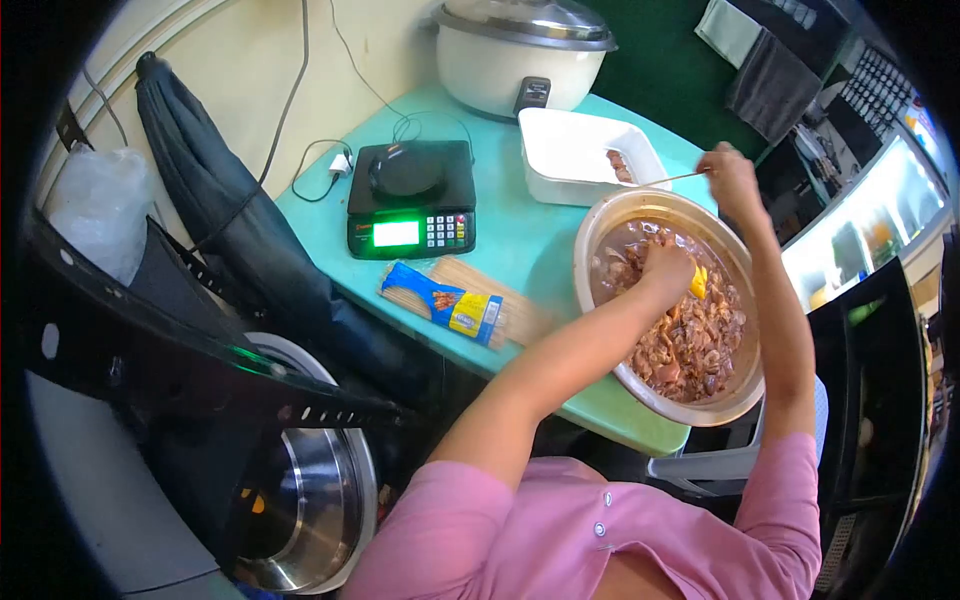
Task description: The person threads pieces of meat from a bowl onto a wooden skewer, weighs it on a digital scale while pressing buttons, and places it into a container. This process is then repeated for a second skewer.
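A large round metal bowl (588, 262) of cut, sauced meat (690, 345) stands at the table's right edge. My left hand (668, 268) reaches down into the meat near the bowl's far side; its fingertips are buried and hidden. Above the bowl's far rim, my right hand (730, 178) is closed on one end of a thin bamboo skewer (672, 181), which points left. Something yellow (698, 281) lies in the meat beside my left hand. Behind the bowl, a white plastic tub (560, 188) has a strip of meat (620, 166) in it.
A lit digital scale (410, 200) sits on the turquoise table (520, 240), left of a pack of bamboo skewers (450, 302). At the back stands a large rice cooker (520, 60). A cable runs along the wall. Below left is a steel basin (335, 500).
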`<state>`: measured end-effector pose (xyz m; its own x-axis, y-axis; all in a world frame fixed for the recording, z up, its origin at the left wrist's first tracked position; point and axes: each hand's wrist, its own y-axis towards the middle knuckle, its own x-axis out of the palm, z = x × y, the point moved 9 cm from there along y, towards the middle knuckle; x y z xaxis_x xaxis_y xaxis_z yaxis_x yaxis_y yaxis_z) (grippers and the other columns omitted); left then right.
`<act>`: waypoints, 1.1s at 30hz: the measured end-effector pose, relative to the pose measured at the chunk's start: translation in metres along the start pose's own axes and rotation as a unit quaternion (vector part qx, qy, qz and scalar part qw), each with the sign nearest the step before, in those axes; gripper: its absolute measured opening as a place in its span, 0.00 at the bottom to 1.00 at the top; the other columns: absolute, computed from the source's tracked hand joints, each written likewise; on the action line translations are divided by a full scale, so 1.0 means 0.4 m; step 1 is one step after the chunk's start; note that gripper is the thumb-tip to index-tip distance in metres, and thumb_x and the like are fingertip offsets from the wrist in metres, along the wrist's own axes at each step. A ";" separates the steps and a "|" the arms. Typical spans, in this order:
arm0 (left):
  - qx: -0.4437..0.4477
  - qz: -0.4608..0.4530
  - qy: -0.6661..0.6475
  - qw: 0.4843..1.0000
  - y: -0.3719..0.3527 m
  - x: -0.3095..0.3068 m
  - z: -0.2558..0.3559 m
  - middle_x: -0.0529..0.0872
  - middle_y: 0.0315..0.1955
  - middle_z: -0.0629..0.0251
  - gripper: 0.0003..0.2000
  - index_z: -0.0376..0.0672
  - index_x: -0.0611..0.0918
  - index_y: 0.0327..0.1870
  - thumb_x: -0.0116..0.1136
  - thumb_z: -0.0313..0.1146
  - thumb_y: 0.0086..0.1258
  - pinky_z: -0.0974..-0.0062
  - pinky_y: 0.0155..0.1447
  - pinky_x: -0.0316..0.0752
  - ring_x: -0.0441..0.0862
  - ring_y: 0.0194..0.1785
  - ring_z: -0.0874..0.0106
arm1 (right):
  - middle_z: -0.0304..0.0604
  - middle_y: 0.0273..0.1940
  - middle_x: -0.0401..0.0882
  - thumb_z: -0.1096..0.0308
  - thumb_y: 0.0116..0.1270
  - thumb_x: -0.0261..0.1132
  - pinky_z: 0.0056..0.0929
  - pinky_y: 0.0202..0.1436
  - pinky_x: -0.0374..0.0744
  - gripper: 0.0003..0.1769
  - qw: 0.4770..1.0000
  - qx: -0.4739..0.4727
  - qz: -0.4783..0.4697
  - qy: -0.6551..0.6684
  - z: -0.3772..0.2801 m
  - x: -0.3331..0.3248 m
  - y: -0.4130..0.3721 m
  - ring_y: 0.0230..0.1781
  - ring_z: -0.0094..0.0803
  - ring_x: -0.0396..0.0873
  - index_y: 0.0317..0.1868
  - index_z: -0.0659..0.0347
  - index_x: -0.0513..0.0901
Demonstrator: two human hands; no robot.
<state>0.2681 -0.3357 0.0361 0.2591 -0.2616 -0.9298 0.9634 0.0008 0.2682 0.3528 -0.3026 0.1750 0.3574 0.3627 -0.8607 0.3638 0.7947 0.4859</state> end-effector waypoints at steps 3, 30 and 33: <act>-0.012 0.013 0.025 1.000 0.003 -0.001 0.011 0.85 0.39 0.62 0.09 0.45 0.85 0.38 0.58 0.32 0.58 0.65 0.44 0.75 0.83 0.46 0.66 | 0.47 0.31 0.74 0.78 0.50 0.57 0.40 0.43 0.73 0.08 0.995 -0.060 0.031 -0.073 0.057 -0.078 -0.008 0.38 0.46 0.75 0.24 0.57 0.83; -0.054 -0.024 -0.159 0.986 0.062 0.065 -0.104 0.86 0.33 0.51 0.10 0.42 0.86 0.28 0.61 0.39 0.53 0.63 0.47 0.78 0.84 0.39 0.56 | 0.60 0.40 0.77 0.74 0.54 0.56 0.44 0.48 0.77 0.10 0.831 -0.246 -0.364 0.341 -0.670 -0.124 -0.620 0.46 0.50 0.78 0.35 0.70 0.79; -0.092 -0.041 -0.225 0.969 0.037 0.039 -0.123 0.86 0.31 0.53 0.13 0.43 0.87 0.32 0.63 0.43 0.53 0.67 0.46 0.78 0.84 0.38 0.62 | 0.62 0.42 0.76 0.75 0.53 0.58 0.46 0.52 0.74 0.14 0.890 -0.110 -0.206 0.392 -0.666 0.086 -0.621 0.47 0.54 0.75 0.40 0.72 0.78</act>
<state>0.2899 -0.2921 0.0133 0.1639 -0.6620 -0.7314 0.9863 0.1226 0.1100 0.0456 -0.3576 -0.0159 -0.5083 0.1770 -0.8428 0.1161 0.9838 0.1366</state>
